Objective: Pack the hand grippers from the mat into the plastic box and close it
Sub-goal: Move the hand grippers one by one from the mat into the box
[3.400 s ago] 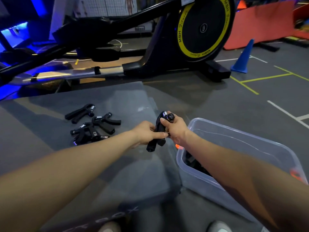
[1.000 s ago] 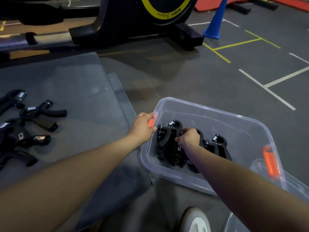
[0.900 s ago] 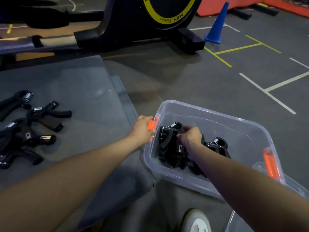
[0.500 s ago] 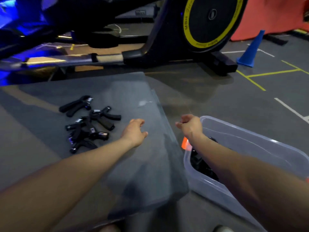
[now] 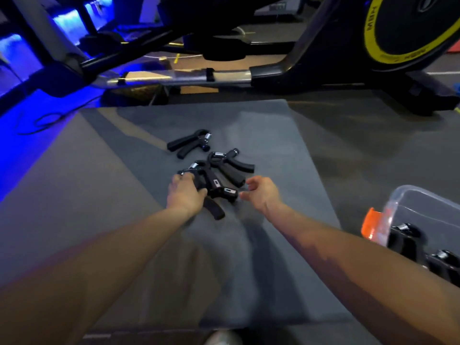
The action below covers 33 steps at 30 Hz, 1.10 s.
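A black exercise machine (image 5: 311, 46) with a yellow-ringed flywheel fills the frame from 10 to 2 o'clock, closer and larger than half a second ago, when a blue cone and red padding showed beside it; both are now out of view. Below it the grey mat (image 5: 273, 135) spreads across the centre. At 4 o'clock the clear plastic box (image 5: 423, 202) sits on the floor just off the mat's right edge, lid off, its orange latch (image 5: 369, 226) on the near end, with at least two black grippers (image 5: 408, 241) standing inside; it has slid toward the frame's edge compared with the earlier picture.

Both forearms reach in from 7 and 5 o'clock. The left hand (image 5: 184, 195), which hovered open short of the pile half a second ago, now lies on the pile of hand grippers (image 5: 219, 175) at the mat's centre, fingers curled round one gripper's top while its handle juts out beneath the palm. The right hand (image 5: 261, 192), earlier above the box's corner, has crossed to the pile's right side, thumb and fingers loosely spread and holding nothing, its fingertips just beside the nearest handle. A single gripper (image 5: 189, 143) lies apart at 11 o'clock of the pile.
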{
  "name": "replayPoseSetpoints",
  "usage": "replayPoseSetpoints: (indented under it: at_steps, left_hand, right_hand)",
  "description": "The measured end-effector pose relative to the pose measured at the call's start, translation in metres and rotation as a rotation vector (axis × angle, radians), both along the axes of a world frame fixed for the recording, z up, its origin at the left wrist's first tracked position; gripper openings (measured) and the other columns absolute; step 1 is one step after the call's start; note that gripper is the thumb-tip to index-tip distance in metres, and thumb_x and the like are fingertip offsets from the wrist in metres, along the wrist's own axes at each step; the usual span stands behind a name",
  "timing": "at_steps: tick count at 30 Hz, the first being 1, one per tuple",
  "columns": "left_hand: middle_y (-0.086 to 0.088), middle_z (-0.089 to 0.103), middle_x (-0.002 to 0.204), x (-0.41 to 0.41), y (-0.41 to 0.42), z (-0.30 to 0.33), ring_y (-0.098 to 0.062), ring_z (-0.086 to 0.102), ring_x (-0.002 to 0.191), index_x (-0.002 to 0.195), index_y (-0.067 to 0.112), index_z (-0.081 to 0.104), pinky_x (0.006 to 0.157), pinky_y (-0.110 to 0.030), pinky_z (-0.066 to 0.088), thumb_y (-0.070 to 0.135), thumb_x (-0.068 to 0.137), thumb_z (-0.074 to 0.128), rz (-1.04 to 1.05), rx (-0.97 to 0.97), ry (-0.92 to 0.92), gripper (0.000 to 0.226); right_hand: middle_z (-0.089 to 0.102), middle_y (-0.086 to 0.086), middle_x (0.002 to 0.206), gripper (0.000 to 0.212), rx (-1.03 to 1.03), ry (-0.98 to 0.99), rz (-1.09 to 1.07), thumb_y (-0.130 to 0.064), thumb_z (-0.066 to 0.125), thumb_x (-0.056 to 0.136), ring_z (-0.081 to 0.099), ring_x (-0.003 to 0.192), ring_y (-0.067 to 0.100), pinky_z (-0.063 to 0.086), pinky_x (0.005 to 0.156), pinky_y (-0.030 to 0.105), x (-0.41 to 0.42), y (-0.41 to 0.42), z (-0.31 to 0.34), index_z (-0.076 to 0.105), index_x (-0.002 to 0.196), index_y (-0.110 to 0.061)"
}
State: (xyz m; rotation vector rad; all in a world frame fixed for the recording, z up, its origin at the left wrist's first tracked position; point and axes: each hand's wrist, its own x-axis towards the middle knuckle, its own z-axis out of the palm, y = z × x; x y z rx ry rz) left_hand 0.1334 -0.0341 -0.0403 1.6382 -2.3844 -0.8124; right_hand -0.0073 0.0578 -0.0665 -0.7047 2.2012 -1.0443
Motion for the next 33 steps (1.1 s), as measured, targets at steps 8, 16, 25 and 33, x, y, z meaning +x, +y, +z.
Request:
replayPoseSetpoints:
  at_steps: [8,16,25,33]
  left_hand:
    - [-0.016,0.054,0.129,-0.011,-0.029,-0.022,-0.033,0.05,0.121,0.124,0.003,0.049,0.1,-0.039,0.041,0.034,0.087,0.06,0.091,0.119,-0.036,0.049]
    - [-0.016,0.065,0.112,-0.024,-0.029,-0.025,-0.031,0.062,0.102,0.108,0.0,0.061,0.08,-0.029,0.043,0.028,0.08,0.071,0.195,0.249,0.05,0.041]
    - [-0.006,0.064,0.08,-0.036,0.0,0.009,-0.017,0.056,0.078,0.099,0.002,0.069,0.081,-0.028,0.047,0.011,0.08,0.071,0.267,0.326,0.472,0.022]
    - [-0.003,0.065,0.083,-0.105,0.089,0.04,-0.015,0.055,0.077,0.1,0.004,0.071,0.076,-0.023,0.042,0.011,0.078,0.071,-0.062,0.3,0.587,0.023]
  right_hand:
    - [0.053,0.003,0.096,0.042,-0.045,-0.038,-0.017,-0.01,0.072,0.08,0.05,0.088,0.014,0.038,0.08,0.021,0.001,-0.027,-0.013,0.058,0.118,-0.003]
    - [0.048,-0.003,0.069,0.038,-0.061,-0.121,-0.047,-0.006,0.073,0.077,0.05,0.081,0.017,0.039,0.074,0.024,-0.002,-0.027,-0.014,0.059,0.113,-0.002]
    - [0.048,-0.007,0.068,0.038,-0.188,-0.137,-0.187,-0.013,0.068,0.084,0.05,0.084,0.017,0.04,0.07,0.023,-0.029,0.013,0.026,0.057,0.118,0.001]
    - [0.06,0.013,0.126,0.049,-0.314,0.007,-0.324,-0.021,0.057,0.092,0.058,0.114,0.023,0.04,0.09,0.019,-0.063,0.1,0.074,0.045,0.137,-0.006]
